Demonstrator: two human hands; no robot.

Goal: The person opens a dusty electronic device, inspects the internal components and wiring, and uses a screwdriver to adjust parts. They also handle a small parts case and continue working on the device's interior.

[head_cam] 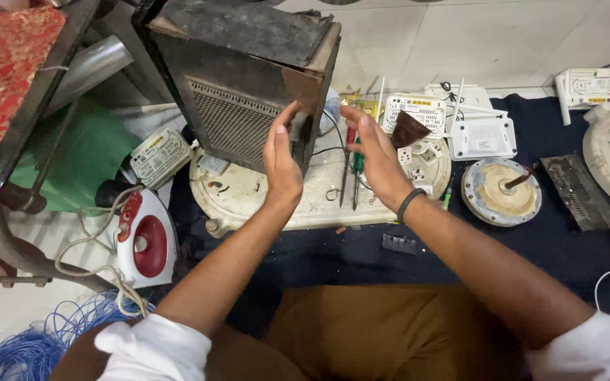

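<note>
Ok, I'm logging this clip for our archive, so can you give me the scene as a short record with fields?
setting: floor work area on a dark cloth
left hand: open, fingers at the corner of a dark metal box with a mesh grille
right hand: open, beside the box, not touching it
under the box: round white tray
nearby: screwdrivers, white routers, red and white iron, blue wire

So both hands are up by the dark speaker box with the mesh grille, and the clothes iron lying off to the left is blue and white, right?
Not quite: the head view shows the clothes iron is red and white. The left hand and right hand are indeed raised by the dark speaker box.
</note>
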